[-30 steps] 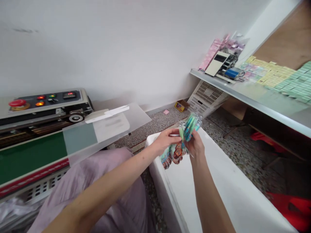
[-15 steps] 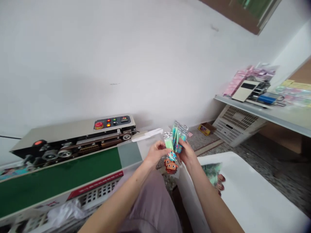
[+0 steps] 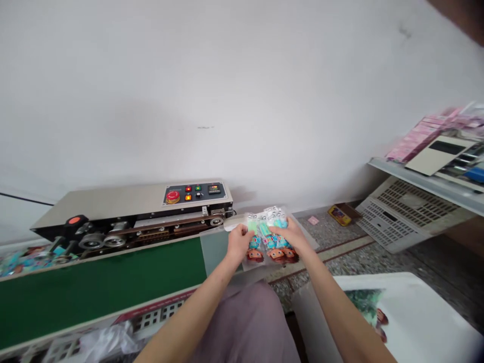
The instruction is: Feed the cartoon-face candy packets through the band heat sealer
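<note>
Just off the right end of the sealing machine, the left hand and right hand clamp the cartoon packets, brought over from above the white bin and now spread flat rather than bunched upright.

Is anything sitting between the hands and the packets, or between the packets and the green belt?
Nothing visible. The left hand and right hand grip the packets directly. The packets are held over a clear plastic sheet at the end of the green belt; no other object shows between them.
</note>
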Motion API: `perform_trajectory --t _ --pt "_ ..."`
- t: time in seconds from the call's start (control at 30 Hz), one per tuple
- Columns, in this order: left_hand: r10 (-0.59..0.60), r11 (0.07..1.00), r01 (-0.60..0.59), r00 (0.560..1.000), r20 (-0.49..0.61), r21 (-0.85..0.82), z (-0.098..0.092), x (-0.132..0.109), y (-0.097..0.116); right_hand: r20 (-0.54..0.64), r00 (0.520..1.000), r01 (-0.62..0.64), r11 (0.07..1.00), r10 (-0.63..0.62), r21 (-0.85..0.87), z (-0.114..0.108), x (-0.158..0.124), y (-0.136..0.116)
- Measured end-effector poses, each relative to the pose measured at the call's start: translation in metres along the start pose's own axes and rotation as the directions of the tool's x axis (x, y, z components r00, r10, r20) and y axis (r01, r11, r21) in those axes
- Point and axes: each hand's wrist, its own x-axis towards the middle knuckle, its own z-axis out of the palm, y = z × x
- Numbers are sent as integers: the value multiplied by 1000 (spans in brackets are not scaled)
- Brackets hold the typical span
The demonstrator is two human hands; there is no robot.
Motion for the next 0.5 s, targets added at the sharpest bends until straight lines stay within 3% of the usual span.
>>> perform_trajectory --t 0.17,0.23,0.3,0.4,0.5 --pt "107 930 -72 991 -79 360 -1 -5 -5 -78 997 -53 923 25 -380 16 0 3" --pt "134 892 -74 985 -105 446 -6 -8 -6 -65 998 -17 816 -25 -578 22 -8 -4" --pt "222 803 -114 968 -115 585 -12 -11 -10 -36 995 35 644 -96 -765 29 -18 -10" --pt "409 550 -287 911 46 784 -25 -16 -17 -19 981 74 464 -195 -883 40 -26 -15" --pt "469 383 -536 815 341 753 -40 -23 -27 -7 958 103 364 -288 -926 48 -29 -14"
